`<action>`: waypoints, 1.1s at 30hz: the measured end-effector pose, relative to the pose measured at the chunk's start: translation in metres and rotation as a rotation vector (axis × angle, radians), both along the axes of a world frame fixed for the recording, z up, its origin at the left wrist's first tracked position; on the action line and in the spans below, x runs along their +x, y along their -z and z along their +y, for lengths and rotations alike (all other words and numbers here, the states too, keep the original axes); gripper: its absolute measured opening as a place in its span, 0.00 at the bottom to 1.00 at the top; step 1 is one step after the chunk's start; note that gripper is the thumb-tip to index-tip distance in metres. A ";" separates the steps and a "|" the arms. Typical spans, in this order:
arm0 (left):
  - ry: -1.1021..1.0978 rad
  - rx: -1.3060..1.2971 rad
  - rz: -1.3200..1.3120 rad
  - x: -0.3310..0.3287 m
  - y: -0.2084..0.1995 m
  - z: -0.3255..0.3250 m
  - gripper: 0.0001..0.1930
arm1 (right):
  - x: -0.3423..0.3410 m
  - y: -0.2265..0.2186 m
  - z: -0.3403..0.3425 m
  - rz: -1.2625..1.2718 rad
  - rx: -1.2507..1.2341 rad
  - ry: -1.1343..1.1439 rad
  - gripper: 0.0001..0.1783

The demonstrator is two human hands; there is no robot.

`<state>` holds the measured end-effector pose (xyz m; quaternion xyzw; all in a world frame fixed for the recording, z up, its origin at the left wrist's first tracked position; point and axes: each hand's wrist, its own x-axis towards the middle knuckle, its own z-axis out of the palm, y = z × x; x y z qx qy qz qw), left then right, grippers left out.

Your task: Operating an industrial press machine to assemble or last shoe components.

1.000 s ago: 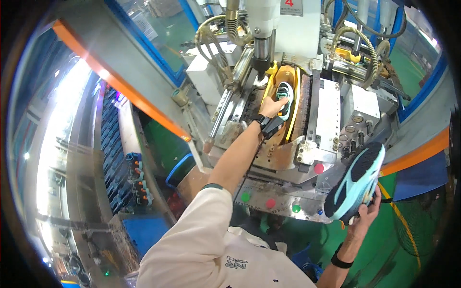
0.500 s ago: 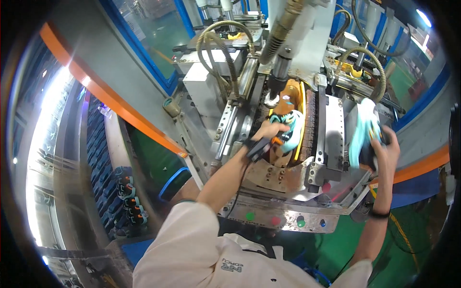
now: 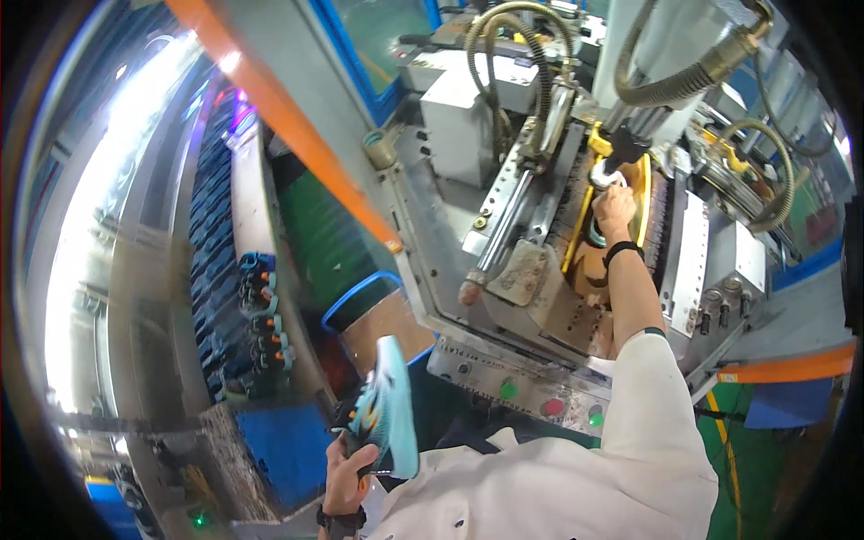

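Note:
At the lower left, my left hand [image 3: 346, 472] is closed on the heel end of a sneaker [image 3: 396, 409], its pale teal sole to the right and its toe pointing up. Dark patches and orange bits show on its upper. My right hand [image 3: 615, 209] reaches into the press machine, fingers curled, just beside the white pad [image 3: 607, 175] of the press ram. Under that hand a teal edge of a second shoe [image 3: 596, 237] shows; the hand hides most of it. This shoe is in the brown cradle [image 3: 591, 267] between yellow-edged side walls.
Left of me runs a rack or conveyor with several dark shoes [image 3: 265, 328]. A blue-rimmed bin [image 3: 378, 324] stands between it and the machine. Coloured push buttons [image 3: 508, 389] line the front panel. A ribbed hose [image 3: 684, 83] hangs over the press, and an orange-edged frame [image 3: 297, 135] flanks it.
My left hand has left the cradle and swung to the lower left with a shoe. My right hand has come from the right side into the cradle. The view has turned left.

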<state>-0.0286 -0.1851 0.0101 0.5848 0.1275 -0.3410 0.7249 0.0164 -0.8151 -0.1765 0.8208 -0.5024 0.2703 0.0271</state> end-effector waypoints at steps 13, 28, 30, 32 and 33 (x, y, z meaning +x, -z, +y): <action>-0.526 0.047 0.192 -0.111 0.045 0.021 0.18 | -0.147 -0.010 0.327 -0.151 0.762 -0.904 0.11; -1.180 0.094 0.274 -0.243 0.124 0.186 0.14 | -0.084 0.101 0.357 0.106 0.562 -1.206 0.16; -1.341 0.048 0.245 -0.252 0.151 0.235 0.15 | -0.036 0.094 0.372 -0.237 0.647 -1.311 0.13; -1.419 0.154 0.316 -0.280 0.207 0.301 0.17 | 0.001 0.017 0.443 -0.159 0.564 -1.524 0.11; -1.471 0.236 0.279 -0.286 0.227 0.327 0.17 | 0.006 -0.007 0.478 -0.141 0.552 -1.544 0.11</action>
